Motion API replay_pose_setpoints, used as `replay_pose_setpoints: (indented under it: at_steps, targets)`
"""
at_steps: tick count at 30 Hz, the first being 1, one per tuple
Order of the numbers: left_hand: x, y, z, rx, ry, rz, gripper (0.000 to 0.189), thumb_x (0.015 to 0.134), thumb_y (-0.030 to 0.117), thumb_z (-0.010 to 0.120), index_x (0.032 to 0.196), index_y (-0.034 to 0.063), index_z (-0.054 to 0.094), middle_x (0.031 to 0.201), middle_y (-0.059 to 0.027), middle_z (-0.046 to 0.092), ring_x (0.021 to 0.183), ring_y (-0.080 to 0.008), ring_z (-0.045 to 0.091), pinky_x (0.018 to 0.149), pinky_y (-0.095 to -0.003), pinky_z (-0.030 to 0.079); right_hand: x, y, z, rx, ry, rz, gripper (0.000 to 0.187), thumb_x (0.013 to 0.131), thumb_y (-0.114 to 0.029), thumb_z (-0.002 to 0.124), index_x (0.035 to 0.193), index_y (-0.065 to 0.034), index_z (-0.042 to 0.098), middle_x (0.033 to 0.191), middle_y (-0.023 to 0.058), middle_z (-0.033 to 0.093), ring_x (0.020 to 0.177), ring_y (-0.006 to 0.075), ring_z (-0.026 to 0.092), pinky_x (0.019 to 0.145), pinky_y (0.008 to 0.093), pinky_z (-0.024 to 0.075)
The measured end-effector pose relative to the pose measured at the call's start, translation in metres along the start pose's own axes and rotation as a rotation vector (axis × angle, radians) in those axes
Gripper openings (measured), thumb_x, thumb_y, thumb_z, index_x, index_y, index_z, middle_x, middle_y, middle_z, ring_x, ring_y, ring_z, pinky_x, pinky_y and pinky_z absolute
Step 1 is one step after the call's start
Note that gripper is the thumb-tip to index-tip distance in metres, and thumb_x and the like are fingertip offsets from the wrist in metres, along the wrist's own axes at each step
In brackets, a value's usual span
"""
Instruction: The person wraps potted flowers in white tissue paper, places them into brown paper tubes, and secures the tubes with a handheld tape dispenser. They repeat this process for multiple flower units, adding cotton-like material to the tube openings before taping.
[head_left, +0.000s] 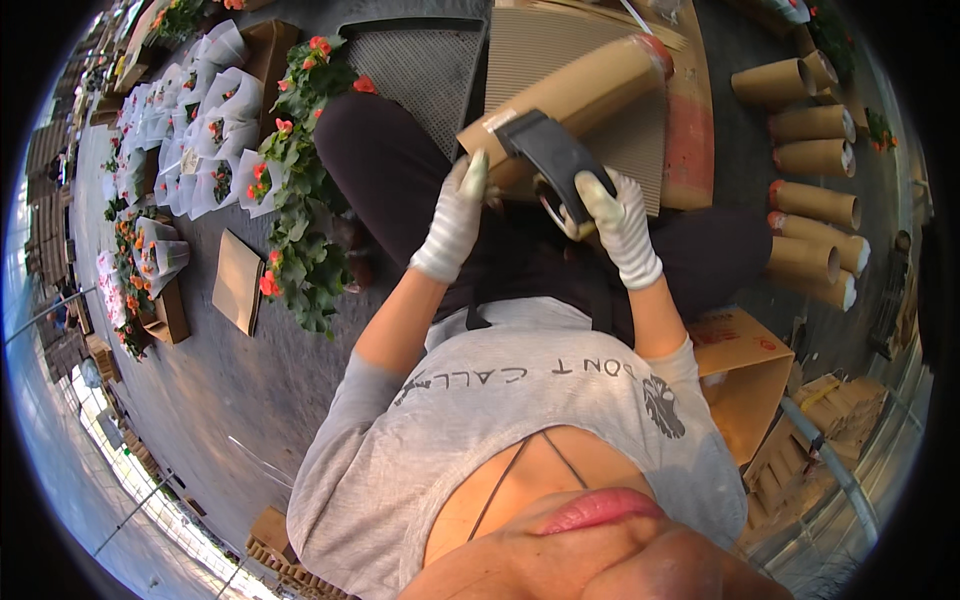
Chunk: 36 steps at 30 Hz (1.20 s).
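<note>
My left hand (455, 221), in a whitish knit glove, grips the near end of a brown cardboard tube (589, 86). The tube slants up to the right, and its far end looks reddish. My right hand (621, 225), gloved as well, holds a black hand-held tool (555, 154), which looks like a tape dispenser. Its front end meets the tube close to my left hand, beside a shiny patch that looks like clear tape. Under the tube lies a corrugated cardboard sheet (540, 56), between my bent knees. My fingers partly hide the tool's underside.
A dark mesh tray (420, 67) sits beyond my left knee. Red-flowered plants (300, 225) and white-sleeved pots (217, 127) stand to the left, near a folded cardboard piece (238, 281). Several cardboard tubes (814, 206) lie right, above an open carton (742, 382).
</note>
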<state>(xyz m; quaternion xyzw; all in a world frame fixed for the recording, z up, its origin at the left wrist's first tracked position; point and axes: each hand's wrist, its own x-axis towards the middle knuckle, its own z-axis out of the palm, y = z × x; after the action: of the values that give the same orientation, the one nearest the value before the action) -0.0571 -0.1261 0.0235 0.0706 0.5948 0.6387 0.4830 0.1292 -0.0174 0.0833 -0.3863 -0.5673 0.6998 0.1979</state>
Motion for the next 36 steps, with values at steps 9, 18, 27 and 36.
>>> replay_pose_setpoints:
  at_steps: [9, 18, 27, 36]
  targets:
    - [0.057, 0.009, 0.039, -0.017, 0.124, 0.482, 0.038, 0.105, 0.035, 0.054, 0.116, 0.0002, 0.064, 0.106, -0.0087, 0.069, 0.09, -0.0155, 0.063, 0.083, -0.031, 0.054, -0.048, -0.018, 0.001, 0.129, 0.078, 0.241, 0.025, 0.094, -0.022, 0.061, 0.1, 0.0008, 0.071, 0.067, 0.0075, 0.068, 0.055, 0.0122, 0.062, 0.058, 0.0273, 0.051]
    - [0.024, 0.118, 0.058, 0.151, -0.292, 0.766, 0.021, 0.098, 0.019, 0.07, 0.105, -0.0004, 0.065, 0.091, -0.0007, 0.069, 0.082, -0.0056, 0.058, 0.074, -0.0248, 0.05, -0.05, -0.01, -0.068, -0.444, 0.293, -0.151, 0.038, 0.092, -0.035, 0.069, 0.101, 0.0018, 0.07, 0.075, 0.0094, 0.072, 0.068, 0.0144, 0.067, 0.064, 0.0298, 0.0537]
    - [0.028, 0.166, 0.126, 0.188, -0.462, 1.485, 0.018, 0.092, 0.021, 0.07, 0.088, 0.0041, 0.068, 0.074, -0.0053, 0.066, 0.064, -0.0127, 0.062, 0.058, -0.0247, 0.049, 0.071, 0.065, -0.169, -1.598, 0.341, 0.302, 0.046, 0.092, -0.042, 0.068, 0.119, -0.0057, 0.062, 0.105, 0.0227, 0.072, 0.098, 0.038, 0.07, 0.089, 0.0438, 0.0554]
    - [0.028, 0.167, 0.217, -0.099, -0.7, 1.28, 0.032, 0.105, 0.024, 0.055, 0.081, 0.0033, 0.06, 0.063, -0.0033, 0.058, 0.051, -0.0107, 0.049, 0.05, -0.0252, 0.041, 0.012, -0.124, -0.115, -1.154, 0.409, -0.93, 0.049, 0.08, -0.016, 0.08, 0.125, -0.0164, 0.06, 0.097, 0.0096, 0.068, 0.081, 0.0262, 0.069, 0.072, 0.0353, 0.0539]
